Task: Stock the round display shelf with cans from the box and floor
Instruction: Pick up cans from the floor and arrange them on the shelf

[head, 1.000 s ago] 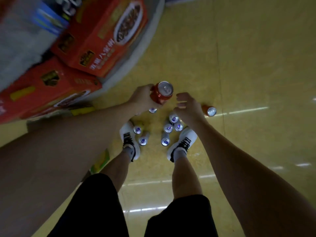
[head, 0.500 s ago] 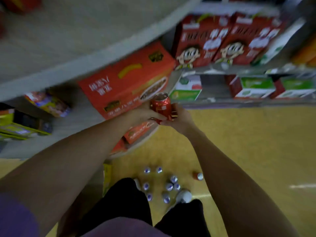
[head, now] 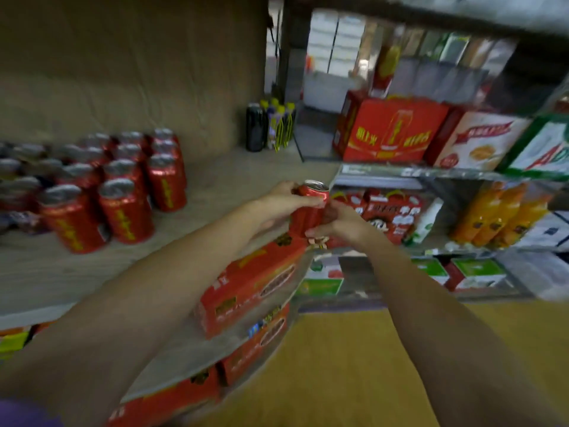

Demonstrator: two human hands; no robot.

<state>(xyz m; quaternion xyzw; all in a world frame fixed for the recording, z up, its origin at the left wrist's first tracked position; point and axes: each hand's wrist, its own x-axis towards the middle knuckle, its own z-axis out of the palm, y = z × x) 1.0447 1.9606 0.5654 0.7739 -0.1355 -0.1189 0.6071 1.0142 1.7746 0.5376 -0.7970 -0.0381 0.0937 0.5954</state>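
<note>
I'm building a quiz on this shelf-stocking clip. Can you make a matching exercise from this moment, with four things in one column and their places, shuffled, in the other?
Things:
1. red can
2. group of red cans
3. dark bottles
4. orange bottles

Places:
A. far end of the round shelf, by the wall
B. held between the left hand and right hand
C. metal rack at right
D. standing on the round shelf at left

Pairs: 1-B, 2-D, 3-A, 4-C

a shop: shelves (head: 431,172) stocked with boxed goods (head: 391,131) and drinks (head: 498,214)
</note>
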